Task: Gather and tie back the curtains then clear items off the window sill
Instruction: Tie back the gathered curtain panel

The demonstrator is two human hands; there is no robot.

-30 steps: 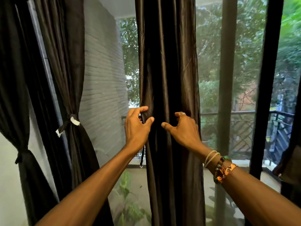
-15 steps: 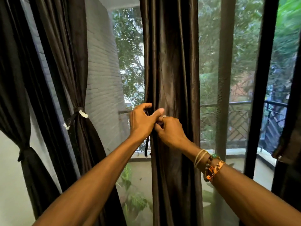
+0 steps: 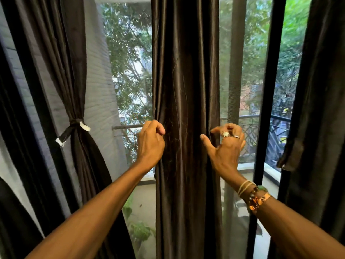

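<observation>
Curtain of dark brown satin (image 3: 186, 81) hangs loose in long folds down the middle of the window, with bare glass (image 3: 130, 71) open on either side of it. Beyond the left gap, a second dark brown curtain (image 3: 61, 71) is cinched by a dark tie band with white ends (image 3: 73, 128). The left hand (image 3: 151, 144) grips the middle curtain's left edge, fingers curled round it. The right hand (image 3: 225, 152) sits at the right edge, thumb spread, fingers half bent; whether it holds cloth cannot be told
</observation>
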